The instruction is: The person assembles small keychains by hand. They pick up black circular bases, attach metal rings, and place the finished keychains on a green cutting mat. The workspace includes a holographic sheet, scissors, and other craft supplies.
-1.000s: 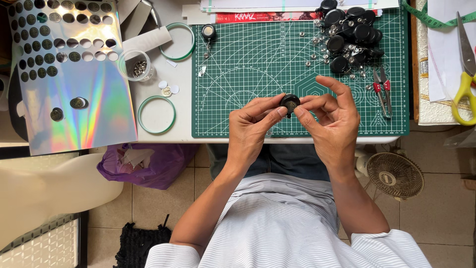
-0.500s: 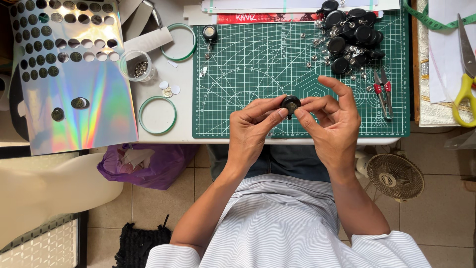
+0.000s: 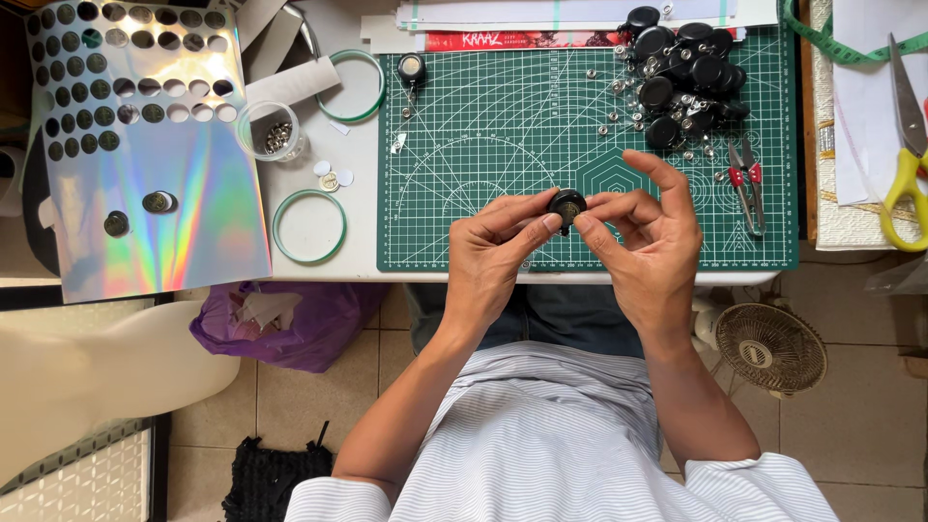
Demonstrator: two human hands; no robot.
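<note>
From the head camera, looking down, two bare hands meet over the front edge of a green cutting mat point(image 3: 483, 145). Between them is a small round black piece point(image 3: 566, 206) with a pale dot in its middle. The left hand point(image 3: 493, 256) pinches it from the left side, with the thumb and first finger pressed on its edge. The right hand point(image 3: 648, 242) pinches it from the right side with its thumb and a finger, and its first finger sticks up and out, away from the piece. Both hands are closed tight on the little piece, so it sits just above the mat, near the bottom middle of it. At the top right of the mat is a pile of round black pieces point(image 3: 686, 72) like the one being held, with tiny silver bits point(image 3: 628, 101) spread beside them. Small red-handled snips point(image 3: 744, 188) lie near the mat's right edge. Off to the right, yellow-handled scissors point(image 3: 907, 164) lie on white paper. To the left of the mat are two green rings point(image 3: 309, 226), a clear cup point(image 3: 271, 130) with small metal bits inside, and a shiny rainbow sheet point(image 3: 155, 184) with many round holes cut out. Under the table sit a purple bag point(image 3: 290, 324) and a small fan point(image 3: 770, 350) on the floor.
</note>
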